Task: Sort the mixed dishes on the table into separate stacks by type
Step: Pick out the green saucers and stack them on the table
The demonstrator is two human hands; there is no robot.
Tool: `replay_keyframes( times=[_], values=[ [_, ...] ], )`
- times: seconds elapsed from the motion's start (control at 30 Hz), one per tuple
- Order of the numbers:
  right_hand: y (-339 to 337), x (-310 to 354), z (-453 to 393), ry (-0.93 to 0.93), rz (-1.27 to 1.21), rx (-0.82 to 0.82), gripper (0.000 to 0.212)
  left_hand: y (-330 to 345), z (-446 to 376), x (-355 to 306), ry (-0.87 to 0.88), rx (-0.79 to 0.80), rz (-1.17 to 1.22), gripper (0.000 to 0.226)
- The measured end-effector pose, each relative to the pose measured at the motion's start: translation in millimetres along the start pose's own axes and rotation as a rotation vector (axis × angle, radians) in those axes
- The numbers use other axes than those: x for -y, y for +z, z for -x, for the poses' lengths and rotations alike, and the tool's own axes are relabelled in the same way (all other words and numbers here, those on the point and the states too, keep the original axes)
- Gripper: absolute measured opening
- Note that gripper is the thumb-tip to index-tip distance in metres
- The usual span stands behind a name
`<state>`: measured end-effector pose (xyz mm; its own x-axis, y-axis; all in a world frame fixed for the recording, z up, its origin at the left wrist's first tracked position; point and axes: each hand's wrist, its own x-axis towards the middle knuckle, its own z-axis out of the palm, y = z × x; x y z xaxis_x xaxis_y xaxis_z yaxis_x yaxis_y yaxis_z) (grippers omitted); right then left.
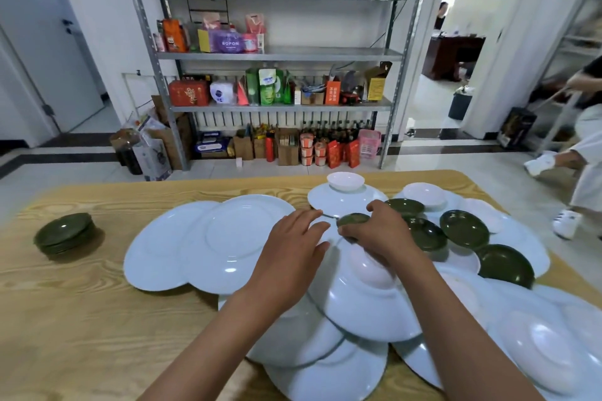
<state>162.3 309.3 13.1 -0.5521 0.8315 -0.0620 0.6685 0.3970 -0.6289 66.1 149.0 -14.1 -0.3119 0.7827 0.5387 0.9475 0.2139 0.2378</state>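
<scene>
Large white plates (228, 238) lie overlapping across the middle and right of the wooden table (81, 319). Several small dark green dishes (464, 228) sit scattered on the plates at the right. A stack of green dishes (65, 233) stands alone at the far left. Small white bowls (345, 181) rest on plates at the back. My right hand (379, 231) grips one green dish (353, 219) by its rim over the plates. Beside it, my left hand (290, 251) hovers with fingers straight, holding nothing.
A metal shelf rack (277, 104) full of boxes and bottles stands behind the table. A person in white (583, 153) moves at the right, near an open doorway (456, 58). Bare wood shows at the table's front left.
</scene>
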Motion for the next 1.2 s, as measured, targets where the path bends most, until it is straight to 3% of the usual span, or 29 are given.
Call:
replay_keyframes(
  times=[0.13,0.27,0.4,0.47,0.67,0.9,1.0,1.2],
  values=[
    [1,3,-3,0.037,-0.158,-0.032,0.047,-2,-1,1,-0.015,0.007,0.033,0.028],
    [4,2,-11,0.074,-0.459,0.014,0.055,-7,-1,2,-0.048,0.009,0.079,0.028],
    [-9,22,-6,0.043,-0.374,-0.050,0.058,-14,-1,2,-0.100,0.016,0.132,0.035],
    [-9,36,-1,-0.008,-0.465,-0.068,0.055,-20,-2,0,-0.157,0.003,0.153,0.038],
    [15,88,28,-0.063,-0.866,0.251,0.060,-40,7,7,-0.313,-0.142,0.194,0.042],
    [68,139,57,-0.120,-0.965,0.434,0.049,-69,39,42,-0.368,-0.365,0.134,0.013],
    [89,159,70,-0.138,-0.969,0.501,0.042,-84,58,59,-0.366,-0.405,0.090,0.016],
    [139,201,86,-0.144,-0.946,0.611,0.048,-114,105,111,-0.423,-0.478,0.018,0.017]
  ],
)
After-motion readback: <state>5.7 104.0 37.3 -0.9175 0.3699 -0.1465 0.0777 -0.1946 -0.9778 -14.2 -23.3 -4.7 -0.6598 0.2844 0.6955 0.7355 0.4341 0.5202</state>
